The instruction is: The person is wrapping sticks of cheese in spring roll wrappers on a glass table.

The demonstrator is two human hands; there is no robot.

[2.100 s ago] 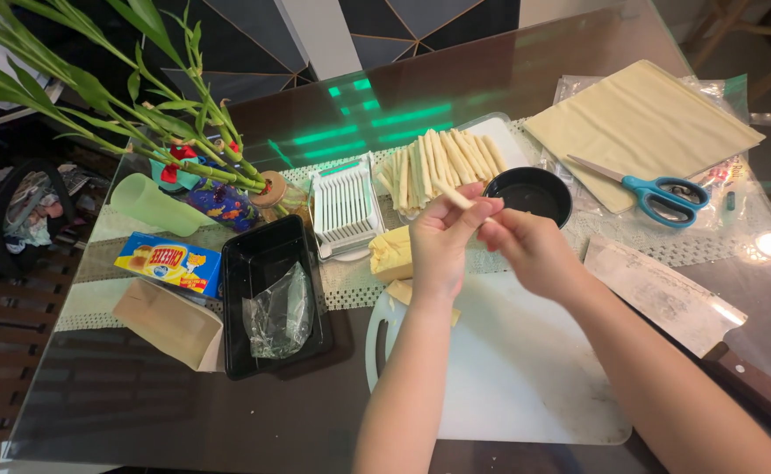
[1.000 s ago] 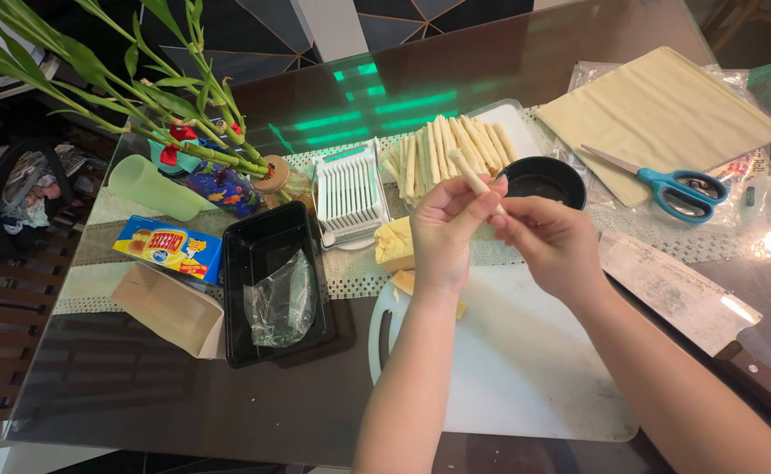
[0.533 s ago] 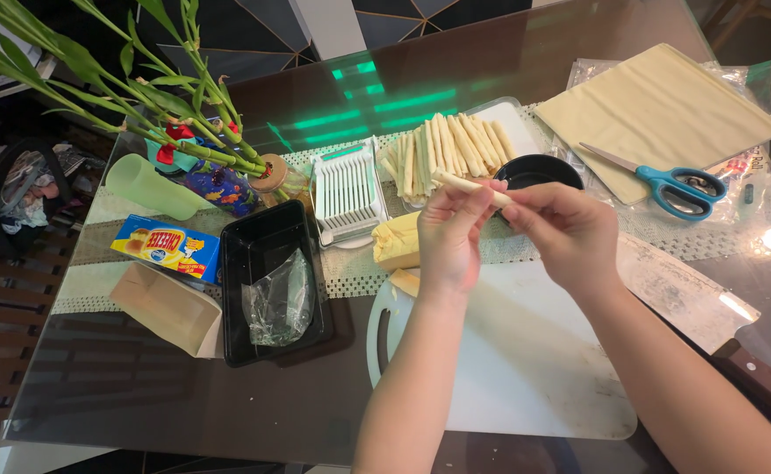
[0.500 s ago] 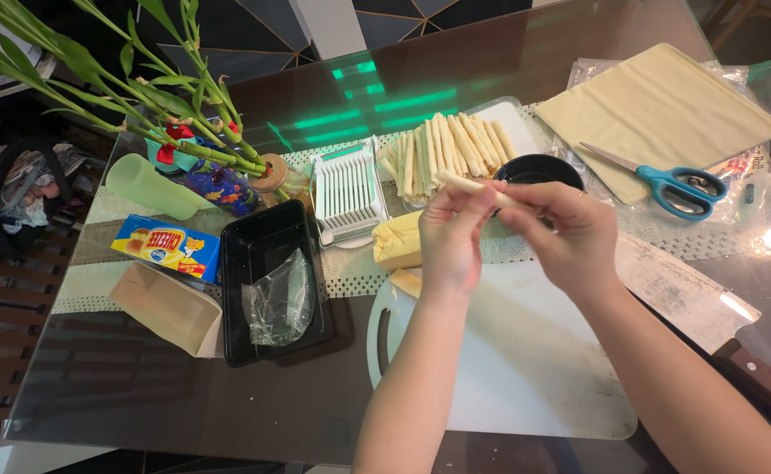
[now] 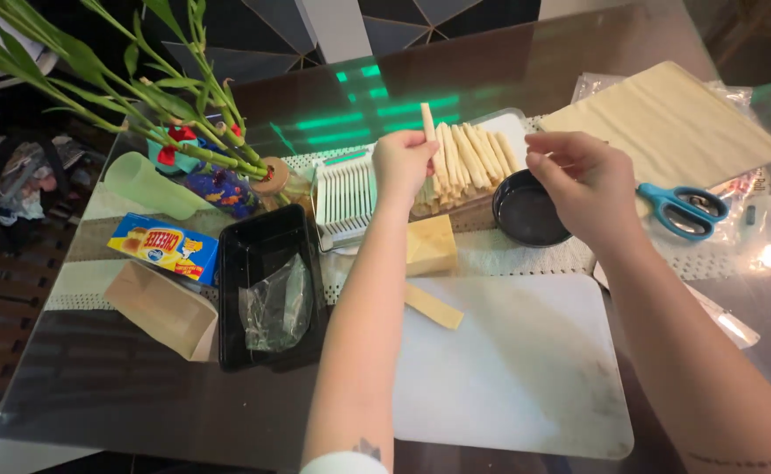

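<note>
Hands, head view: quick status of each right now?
Left hand: closed on a pale rolled stick, over the pile of rolled sticks.
Right hand: loosely curled, holding nothing, above the black bowl.

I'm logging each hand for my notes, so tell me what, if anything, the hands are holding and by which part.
The left hand grips one rolled stick by its lower end, over the pile of rolls. The right hand holds nothing.

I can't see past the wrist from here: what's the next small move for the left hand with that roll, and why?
Probably lower the rolled stick onto the pile of rolls and let go. The left hand pinches it upright directly over that pile, while the right hand hangs free above the black bowl.
</note>
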